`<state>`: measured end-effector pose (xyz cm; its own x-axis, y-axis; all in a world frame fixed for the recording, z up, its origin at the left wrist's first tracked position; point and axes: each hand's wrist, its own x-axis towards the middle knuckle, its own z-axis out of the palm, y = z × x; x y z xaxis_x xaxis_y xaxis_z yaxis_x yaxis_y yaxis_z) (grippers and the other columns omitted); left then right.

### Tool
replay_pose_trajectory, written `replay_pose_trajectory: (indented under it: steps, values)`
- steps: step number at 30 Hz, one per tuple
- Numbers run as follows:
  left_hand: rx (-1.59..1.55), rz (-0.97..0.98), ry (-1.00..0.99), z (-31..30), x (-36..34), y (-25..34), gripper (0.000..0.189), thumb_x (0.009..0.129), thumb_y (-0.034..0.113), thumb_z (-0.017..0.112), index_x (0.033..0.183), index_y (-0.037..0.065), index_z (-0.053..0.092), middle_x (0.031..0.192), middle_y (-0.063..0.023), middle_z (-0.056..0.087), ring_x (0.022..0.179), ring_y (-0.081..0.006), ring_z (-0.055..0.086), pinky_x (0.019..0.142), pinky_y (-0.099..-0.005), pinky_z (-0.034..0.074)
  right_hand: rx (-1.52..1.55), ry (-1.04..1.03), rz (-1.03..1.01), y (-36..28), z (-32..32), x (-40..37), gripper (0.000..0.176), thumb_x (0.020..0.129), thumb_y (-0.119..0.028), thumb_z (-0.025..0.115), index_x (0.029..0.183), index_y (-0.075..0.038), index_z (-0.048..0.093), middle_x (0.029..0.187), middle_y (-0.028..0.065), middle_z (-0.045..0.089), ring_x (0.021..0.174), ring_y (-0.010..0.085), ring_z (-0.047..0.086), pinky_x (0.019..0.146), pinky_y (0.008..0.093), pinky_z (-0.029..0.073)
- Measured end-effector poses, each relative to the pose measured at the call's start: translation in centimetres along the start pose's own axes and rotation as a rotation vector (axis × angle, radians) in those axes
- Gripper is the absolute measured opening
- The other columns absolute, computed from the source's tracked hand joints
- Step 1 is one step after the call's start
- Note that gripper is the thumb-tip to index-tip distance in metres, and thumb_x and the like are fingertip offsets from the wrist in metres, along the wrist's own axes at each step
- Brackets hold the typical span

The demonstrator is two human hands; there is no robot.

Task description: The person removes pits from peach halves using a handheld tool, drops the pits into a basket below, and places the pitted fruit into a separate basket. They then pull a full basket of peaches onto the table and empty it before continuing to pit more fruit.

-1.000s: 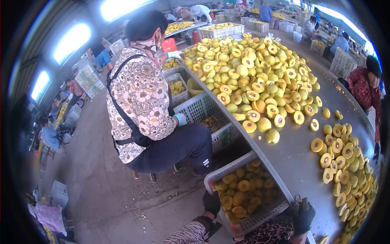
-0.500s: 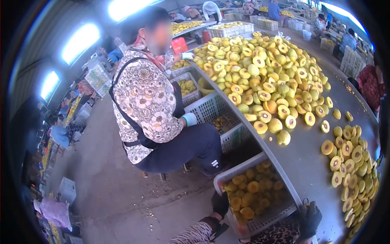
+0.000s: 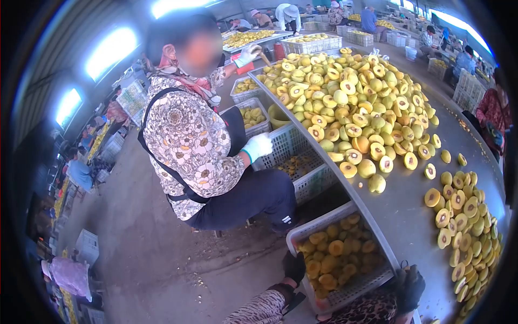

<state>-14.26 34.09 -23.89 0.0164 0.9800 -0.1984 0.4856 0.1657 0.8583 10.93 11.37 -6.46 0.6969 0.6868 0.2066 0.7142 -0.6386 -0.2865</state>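
My left hand [image 3: 294, 268], in a dark glove, is at the left side of a grey plastic crate [image 3: 367, 215] filled with halved yellow fruit [image 3: 335, 248]. Its fingers are bent against the crate's edge, partly hidden. My right hand [image 3: 410, 286], also dark-gloved, is closed at the metal table's edge [image 3: 345, 181], right of the crate. A small dark loop, perhaps part of a tool, sticks up beside its fingers; what it holds is too small to name. On the table lie a large pile of halved fruit [image 3: 372, 102] and a smaller pile [image 3: 464, 221] at the right.
A co-worker in a flowered top [image 3: 189, 135] sits left of the table with white-gloved hands. Crates [image 3: 286, 143] stand under the table's edge. Another person in red [image 3: 492, 113] is at the far right. More people, crates and tables fill the background.
The co-worker's white-gloved hands have both risen, one now above the table's far corner. The person in red at the right shows more. My hands have hardly moved.
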Motion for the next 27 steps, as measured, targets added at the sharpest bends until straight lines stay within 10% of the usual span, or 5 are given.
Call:
replay_pose_trajectory:
  steps: [13,15,18,23,27]
  values:
    - [0.003,0.118,0.125,0.4,0.7,0.3,0.033,0.089,0.027,0.061,0.105,-0.002,0.063,0.094,-0.0267,0.068,0.095,-0.0437,0.065,0.078,-0.0507,0.050,0.045,0.061,-0.069,0.7,1.2,0.3,0.023,0.092,-0.030,0.062,0.090,-0.008,0.063,0.075,0.0175,0.065,0.069,0.0401,0.062,0.061,0.0486,0.048]
    - [0.448,0.283,0.026,1.7,2.8,-4.5,0.028,0.092,0.024,0.058,0.098,-0.003,0.063,0.090,-0.0269,0.067,0.089,-0.0428,0.066,0.073,-0.0505,0.049,0.010,0.153,-0.330,1.7,1.8,-0.1,0.024,0.089,-0.034,0.065,0.094,-0.011,0.068,0.080,0.0150,0.066,0.074,0.0394,0.063,0.063,0.0491,0.049]
    - [-0.188,0.158,-0.009,5.8,8.4,-13.2,0.027,0.097,0.021,0.057,0.091,-0.004,0.063,0.078,-0.0133,0.064,0.067,-0.0230,0.055,0.066,-0.0389,0.047,-0.136,0.238,-0.177,3.1,1.3,-2.5,0.026,0.088,-0.032,0.064,0.106,-0.013,0.063,0.090,0.0110,0.064,0.073,0.0347,0.062,0.064,0.0450,0.050]
    - [0.529,0.243,0.303,0.1,3.1,-2.5,0.060,0.093,0.041,0.060,0.129,-0.007,0.054,0.118,-0.0270,0.062,0.112,-0.0402,0.059,0.091,-0.0461,0.048,0.063,0.121,0.022,5.2,-6.0,-8.0,0.028,0.087,-0.034,0.066,0.096,-0.008,0.060,0.080,0.0160,0.065,0.075,0.0387,0.063,0.069,0.0483,0.049]
    - [0.057,0.736,0.206,-0.1,-2.9,9.3,0.050,0.093,0.025,0.062,0.132,-0.004,0.050,0.134,-0.0263,0.049,0.125,-0.0392,0.047,0.107,-0.0449,0.037,-0.016,0.103,0.138,9.1,-8.4,-12.3,0.026,0.087,-0.030,0.066,0.086,-0.006,0.056,0.079,0.0152,0.064,0.074,0.0371,0.063,0.067,0.0465,0.049]
